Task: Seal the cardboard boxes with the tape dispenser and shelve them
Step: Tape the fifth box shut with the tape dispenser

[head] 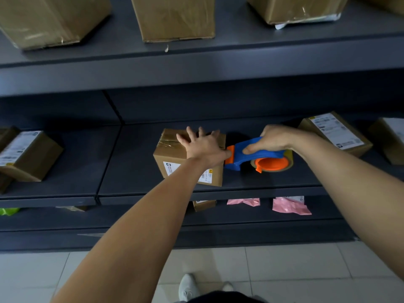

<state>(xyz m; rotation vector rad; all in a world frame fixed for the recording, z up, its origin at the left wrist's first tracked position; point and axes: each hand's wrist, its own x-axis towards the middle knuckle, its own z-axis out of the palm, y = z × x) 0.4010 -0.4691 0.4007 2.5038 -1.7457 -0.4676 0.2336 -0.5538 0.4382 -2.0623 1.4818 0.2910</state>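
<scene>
Head view: a small cardboard box (172, 156) is seen standing near the front edge of the middle shelf (131, 162), roughly midway along it. It is pressed from above by the left hand (203, 147), whose grip is apart, the fingers spread flat across the top. Tape is already visible over the left end of the top.

Just beside the right side of the box, the tape dispenser (260, 155) is held by the right hand (273, 141), its grip clamped round the blue handle. The orange front end is touching or nearly touching the box's right edge; which cannot be told. The tape roll (273, 165) points towards the shelf's right end.

A labelled box (28, 156) is set towards the left end of the same shelf, a second labelled box (336, 134) towards the right end, and larger boxes (175, 18) on the shelf above.

The sealing step is judged to be in hand. Next, the dispenser's mouth would need to be brought onto the top and drawn along the seam with the box steadied, then the tape cut.
</scene>
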